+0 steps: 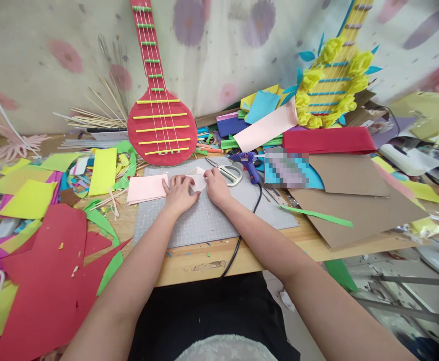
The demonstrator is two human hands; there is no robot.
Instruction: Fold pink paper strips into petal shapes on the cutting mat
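Note:
A folded pale pink paper lies at the left edge of the grey cutting mat. My left hand rests over its right end, fingers spread and thumb apart, pressing down. Between my hands shows a smaller pale pink piece. My right hand has its fingers curled closed at that piece's right edge; the fingertips are partly hidden. Just beyond my right hand lie scissors with pale handles. A purple glue gun sits to their right, its black cord running over the mat toward me.
A red paper lute stands behind the mat, and a yellow one with paper flowers at back right. Brown cardboard overhangs the table's front edge. Red paper scraps crowd the left. Thin wooden sticks lie at the back.

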